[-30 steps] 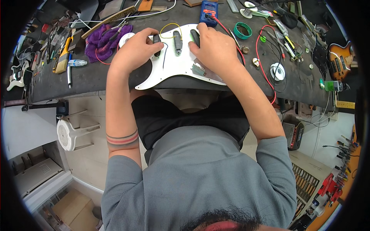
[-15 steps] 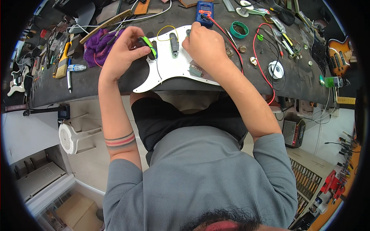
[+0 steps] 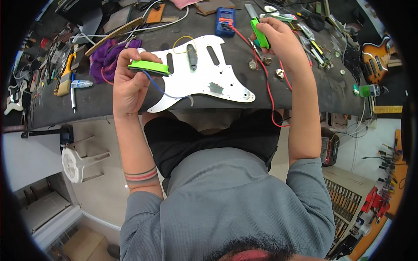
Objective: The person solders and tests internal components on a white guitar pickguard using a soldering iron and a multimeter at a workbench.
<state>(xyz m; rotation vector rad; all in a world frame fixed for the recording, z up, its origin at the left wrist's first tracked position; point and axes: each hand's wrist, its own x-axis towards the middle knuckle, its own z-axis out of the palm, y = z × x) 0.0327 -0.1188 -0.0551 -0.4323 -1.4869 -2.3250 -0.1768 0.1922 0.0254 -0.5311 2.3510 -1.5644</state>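
Note:
A white guitar pickguard (image 3: 183, 82) lies on the dark bench, with one grey pickup (image 3: 192, 59) and a yellow wire (image 3: 184, 39) in its middle slot. The slots to either side of it are bare. Over its left edge, my left hand (image 3: 130, 85) pinches a bright green guitar pickup (image 3: 150, 66) with a dark base and a trailing blue wire (image 3: 154, 83). To the right of the pickguard, my right hand (image 3: 281, 43) is raised with a second green pickup (image 3: 260, 35) between thumb and fingers. A small green switch part (image 3: 215, 87) sits near the pickguard's lower middle.
A blue multimeter (image 3: 225, 21) with red leads (image 3: 266, 82) stands behind the pickguard. At left are a purple cloth (image 3: 102, 67), a brush (image 3: 65, 80) and a pen (image 3: 73, 100). Loose tools and parts crowd the right side, near a sunburst guitar body (image 3: 378, 61).
My right hand has lifted off the pickguard and moved right, now with a green pickup. My left hand has turned its green pickup flat and lowered slightly. The pickguard's right slot now shows bare.

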